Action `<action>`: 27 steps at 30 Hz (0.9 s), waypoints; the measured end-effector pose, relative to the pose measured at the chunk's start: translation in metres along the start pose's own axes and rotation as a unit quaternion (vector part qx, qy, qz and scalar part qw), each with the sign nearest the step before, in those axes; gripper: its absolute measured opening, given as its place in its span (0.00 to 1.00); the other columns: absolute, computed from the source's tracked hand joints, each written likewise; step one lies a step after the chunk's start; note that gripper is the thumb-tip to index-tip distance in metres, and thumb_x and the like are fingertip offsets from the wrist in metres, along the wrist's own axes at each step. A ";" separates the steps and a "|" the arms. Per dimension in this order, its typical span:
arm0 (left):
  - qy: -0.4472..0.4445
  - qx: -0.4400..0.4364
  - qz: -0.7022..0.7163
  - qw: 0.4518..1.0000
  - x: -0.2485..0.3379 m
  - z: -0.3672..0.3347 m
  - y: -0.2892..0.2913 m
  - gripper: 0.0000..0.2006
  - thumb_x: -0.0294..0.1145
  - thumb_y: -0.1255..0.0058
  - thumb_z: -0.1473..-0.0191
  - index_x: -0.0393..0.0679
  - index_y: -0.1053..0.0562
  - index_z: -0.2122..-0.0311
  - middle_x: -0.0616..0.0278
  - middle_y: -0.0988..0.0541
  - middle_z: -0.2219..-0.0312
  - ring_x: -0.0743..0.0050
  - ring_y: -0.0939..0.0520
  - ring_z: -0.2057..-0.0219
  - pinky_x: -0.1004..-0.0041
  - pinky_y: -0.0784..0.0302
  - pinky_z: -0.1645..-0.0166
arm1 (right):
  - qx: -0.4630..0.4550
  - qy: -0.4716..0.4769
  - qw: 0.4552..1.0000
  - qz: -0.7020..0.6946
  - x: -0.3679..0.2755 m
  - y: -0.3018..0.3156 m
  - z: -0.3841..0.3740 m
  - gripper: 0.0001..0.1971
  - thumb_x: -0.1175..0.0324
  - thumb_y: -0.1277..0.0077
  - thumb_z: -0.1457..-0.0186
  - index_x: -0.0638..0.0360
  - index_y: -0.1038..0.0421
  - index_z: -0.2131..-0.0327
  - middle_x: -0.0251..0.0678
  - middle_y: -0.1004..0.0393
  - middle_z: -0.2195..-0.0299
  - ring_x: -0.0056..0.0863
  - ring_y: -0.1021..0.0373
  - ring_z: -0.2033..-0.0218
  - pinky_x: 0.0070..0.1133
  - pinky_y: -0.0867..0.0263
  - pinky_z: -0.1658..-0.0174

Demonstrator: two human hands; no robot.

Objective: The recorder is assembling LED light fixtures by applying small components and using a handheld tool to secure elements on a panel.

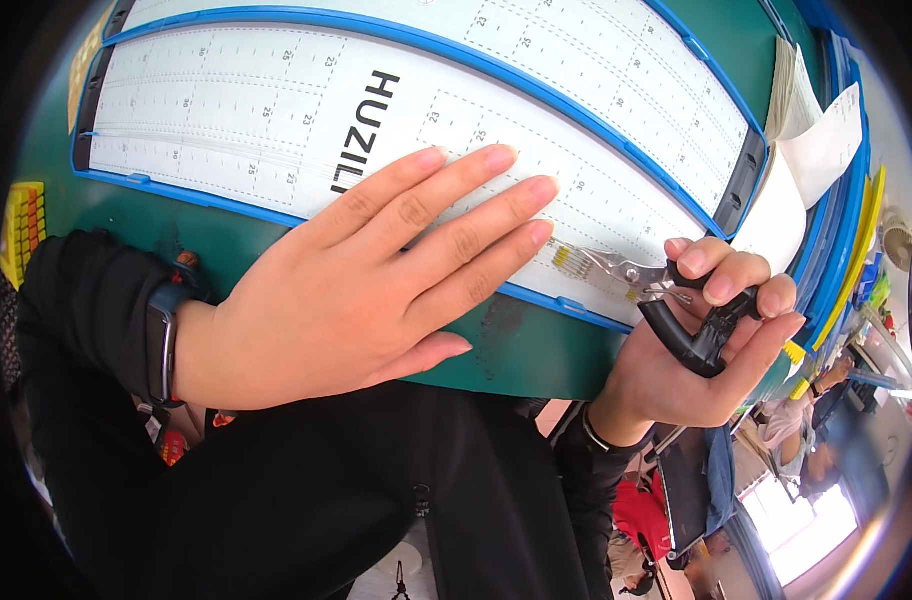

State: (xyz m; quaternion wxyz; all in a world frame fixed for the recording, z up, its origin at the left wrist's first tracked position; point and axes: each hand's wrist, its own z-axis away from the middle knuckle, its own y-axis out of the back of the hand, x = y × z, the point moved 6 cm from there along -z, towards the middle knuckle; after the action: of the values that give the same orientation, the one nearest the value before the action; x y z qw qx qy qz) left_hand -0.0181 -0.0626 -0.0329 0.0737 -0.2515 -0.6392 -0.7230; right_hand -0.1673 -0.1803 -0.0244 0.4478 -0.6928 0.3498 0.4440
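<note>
A long white panel with a blue rim (236, 120) lies across the table before me, printed with dashed lines and scale marks. Fine, thread-like lines run along its left part. My left hand (346, 270) rests flat over its middle, the fingers stretched out and slightly spread. My right hand (691, 370) has its fingers wrapped round the black handles of a pair of small pliers (701, 330). The metal jaws point left over the panel, close to the left ring and little fingertips. Beside the jaws sit small yellow-banded pieces (573, 262), too small to name.
Behind lies a second blue-rimmed white panel (616, 60). Both rest on a green tabletop (546, 355). An open paper booklet (801, 160) stands at the right, against stacked blue edges. A yellow and orange block (24, 225) is at far left. People sit farther off at lower right.
</note>
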 end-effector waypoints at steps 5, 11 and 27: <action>-0.002 -0.006 -0.010 1.000 0.000 0.001 -0.001 0.40 0.47 0.45 0.62 0.46 0.38 0.40 0.57 0.39 0.39 0.53 0.42 0.37 0.58 0.48 0.36 | -0.003 -0.003 1.000 0.011 0.001 0.000 0.000 0.15 0.57 0.83 0.33 0.54 0.47 0.64 0.40 0.34 0.75 0.39 0.29 0.74 0.35 0.30 0.63; -0.003 -0.019 -0.016 1.000 0.000 0.000 0.000 0.40 0.49 0.47 0.60 0.45 0.38 0.40 0.57 0.39 0.40 0.52 0.42 0.37 0.58 0.49 0.36 | -0.056 0.011 0.998 0.033 -0.004 -0.003 -0.001 0.17 0.55 0.76 0.34 0.54 0.39 0.63 0.35 0.35 0.75 0.33 0.31 0.70 0.32 0.32 0.59; -0.004 -0.019 -0.027 0.999 0.001 0.000 -0.001 0.41 0.50 0.46 0.61 0.46 0.39 0.39 0.57 0.40 0.39 0.52 0.43 0.37 0.59 0.50 0.35 | -0.014 -0.010 1.000 0.007 -0.002 -0.004 0.000 0.16 0.57 0.80 0.33 0.54 0.43 0.63 0.39 0.35 0.75 0.36 0.30 0.72 0.33 0.32 0.61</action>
State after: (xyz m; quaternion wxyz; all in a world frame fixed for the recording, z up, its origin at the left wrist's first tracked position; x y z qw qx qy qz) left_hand -0.0194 -0.0625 -0.0329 0.0464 -0.2382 -0.6324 -0.7357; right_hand -0.1645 -0.1790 -0.0210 0.4386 -0.6918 0.3440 0.4591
